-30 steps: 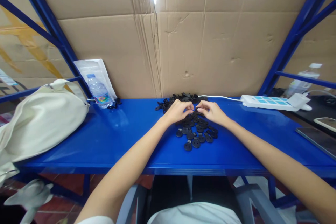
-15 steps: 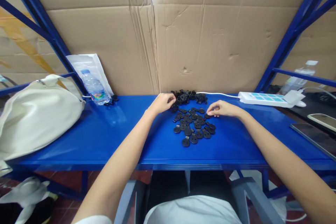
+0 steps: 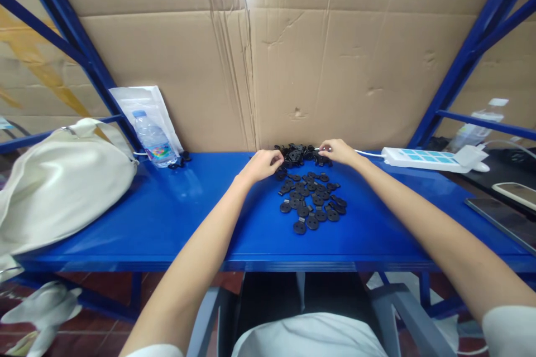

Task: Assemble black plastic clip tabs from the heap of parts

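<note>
Small black round pieces, each with two holes and a short tab, lie loosely spread on the blue table. Behind them, against the cardboard, more black pieces form a heap. My left hand is at the heap's left end, thumb and fingers closed together; whatever lies between the fingertips is hidden. At the right end of the heap, my right hand bends its closed fingers down onto the black pieces. What its fingertips pinch is too small to make out.
To the left are a cream bag, a water bottle and a white pouch, with a few black pieces beside them. A white power strip and a phone are on the right. Cardboard stands behind.
My right hand has left a piece at the right edge of the spread group and moved back and left to the heap. My left hand has stayed nearly in place.
</note>
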Available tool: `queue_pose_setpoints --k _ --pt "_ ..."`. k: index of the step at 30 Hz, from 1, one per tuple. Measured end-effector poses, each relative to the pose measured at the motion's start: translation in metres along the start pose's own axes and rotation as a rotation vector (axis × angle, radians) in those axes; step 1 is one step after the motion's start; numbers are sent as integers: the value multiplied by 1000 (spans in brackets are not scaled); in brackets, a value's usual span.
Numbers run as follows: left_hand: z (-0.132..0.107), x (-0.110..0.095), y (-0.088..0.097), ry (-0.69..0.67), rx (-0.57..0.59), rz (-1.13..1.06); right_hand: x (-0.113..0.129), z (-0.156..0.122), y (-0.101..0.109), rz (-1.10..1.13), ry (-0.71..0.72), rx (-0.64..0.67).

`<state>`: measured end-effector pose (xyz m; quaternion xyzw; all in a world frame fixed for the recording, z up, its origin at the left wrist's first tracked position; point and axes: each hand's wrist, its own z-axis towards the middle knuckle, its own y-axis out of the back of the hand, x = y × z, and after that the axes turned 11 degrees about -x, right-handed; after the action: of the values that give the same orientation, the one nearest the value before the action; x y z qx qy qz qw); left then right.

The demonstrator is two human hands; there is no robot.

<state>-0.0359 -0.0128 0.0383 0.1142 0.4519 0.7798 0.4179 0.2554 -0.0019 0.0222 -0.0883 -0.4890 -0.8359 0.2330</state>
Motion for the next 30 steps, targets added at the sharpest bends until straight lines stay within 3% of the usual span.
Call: queue_pose_setpoints --k 3,7,12,14,18,23,27,30 --pt "0 2 -3 -5 22 2 3 6 -1 14 -49 104" --pt "1 -1 -4 -11 27 5 -1 0 9 107 -85 93" --pt "2 -13 -2 -35 -36 48 -2 -16 15 609 -415 -52" --pt "2 -18 -3 -32 -38 19 3 -26 11 792 -463 -129" --pt "1 -28 -13 -8 -36 -94 23 -50 4 980 -312 -162" --pt "2 -39 -21 -52 -47 -225 46 -67 -1 883 -54 -128" --pt "3 -45 -21 -129 -78 -163 51 -70 -10 830 22 -102" --pt "3 -46 -23 -182 -67 -126 51 -71 -14 772 70 -172"
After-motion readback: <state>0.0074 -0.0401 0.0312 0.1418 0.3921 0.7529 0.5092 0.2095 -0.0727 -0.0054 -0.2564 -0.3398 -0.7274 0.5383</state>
